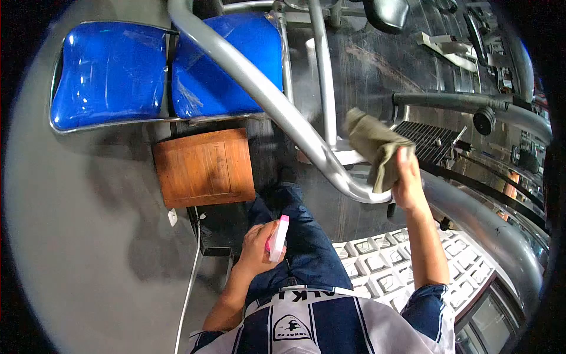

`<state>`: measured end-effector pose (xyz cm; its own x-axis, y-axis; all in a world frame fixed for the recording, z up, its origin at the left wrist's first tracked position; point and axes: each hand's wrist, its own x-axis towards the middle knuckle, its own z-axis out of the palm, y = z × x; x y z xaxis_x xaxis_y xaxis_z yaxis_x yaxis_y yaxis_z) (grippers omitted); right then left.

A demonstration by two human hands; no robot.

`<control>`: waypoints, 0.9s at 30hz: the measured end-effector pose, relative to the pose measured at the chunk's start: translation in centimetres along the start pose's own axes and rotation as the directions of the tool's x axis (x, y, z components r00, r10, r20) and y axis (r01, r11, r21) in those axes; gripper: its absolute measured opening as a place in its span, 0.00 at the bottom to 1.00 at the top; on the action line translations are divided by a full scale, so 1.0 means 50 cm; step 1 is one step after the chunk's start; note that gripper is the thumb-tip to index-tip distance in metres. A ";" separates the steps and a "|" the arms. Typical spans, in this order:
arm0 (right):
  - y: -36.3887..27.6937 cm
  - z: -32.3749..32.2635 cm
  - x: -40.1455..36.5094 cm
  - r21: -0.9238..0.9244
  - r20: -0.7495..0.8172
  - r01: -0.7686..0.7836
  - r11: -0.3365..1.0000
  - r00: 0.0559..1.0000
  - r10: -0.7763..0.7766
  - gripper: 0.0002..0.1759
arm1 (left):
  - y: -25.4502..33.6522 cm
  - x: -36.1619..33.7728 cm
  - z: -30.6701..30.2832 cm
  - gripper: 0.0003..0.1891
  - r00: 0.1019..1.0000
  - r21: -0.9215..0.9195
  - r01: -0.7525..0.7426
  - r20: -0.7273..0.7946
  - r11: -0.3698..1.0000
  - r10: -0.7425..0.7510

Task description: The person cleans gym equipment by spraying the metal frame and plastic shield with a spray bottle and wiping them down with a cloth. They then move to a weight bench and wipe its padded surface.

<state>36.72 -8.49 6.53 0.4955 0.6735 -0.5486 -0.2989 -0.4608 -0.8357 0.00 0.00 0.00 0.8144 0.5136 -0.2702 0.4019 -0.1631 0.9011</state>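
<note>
My left hand (257,248) is closed around a spray bottle (277,239) with a white head and pink parts, held in front of my legs. The lower part of the bottle is hidden by the hand and its angle. My right hand (407,183) grips an olive-green cloth (377,144), its far end blurred. The cloth overlaps the bend of a silver metal tube (277,106) belonging to a gym machine. Below the fingers, the tube's curved end passes close to the wrist.
Two joined blue plastic seats (115,76) stand at the upper left, with a wooden stool or box (206,168) below them. A white cable (190,283) runs along the grey floor. Weight plates (427,141) and more thick tubing (477,218) are at the right, beside a white patterned panel (395,259).
</note>
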 end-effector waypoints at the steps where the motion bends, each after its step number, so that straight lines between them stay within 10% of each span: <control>1: 0.003 0.012 -0.016 0.155 -0.174 0.069 0.986 0.984 -0.042 0.34 | 0.004 0.000 -0.009 0.34 1.000 -0.003 -0.001 0.012 1.000 0.001; 4: 0.044 -0.001 -0.034 -0.220 -0.245 0.116 0.969 0.955 -0.170 0.35 | 0.005 0.023 0.003 0.30 0.999 0.010 -0.025 0.023 1.000 0.024; 9: 0.110 0.135 -0.058 -0.923 0.207 0.292 0.252 0.926 -0.317 0.38 | 0.018 0.050 0.011 0.27 0.996 0.017 -0.069 0.060 0.997 0.068; 27: 0.070 0.259 0.086 -0.877 0.101 0.299 0.376 0.880 -0.463 0.42 | -0.003 0.068 -0.076 0.27 0.998 -0.033 -0.011 0.063 0.999 0.013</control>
<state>27.24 0.30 0.88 0.4921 0.8649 -0.0985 0.7509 -0.4791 -0.4546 1.13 5.00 0.25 0.8443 0.4575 -0.2789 0.3784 -0.1406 0.9149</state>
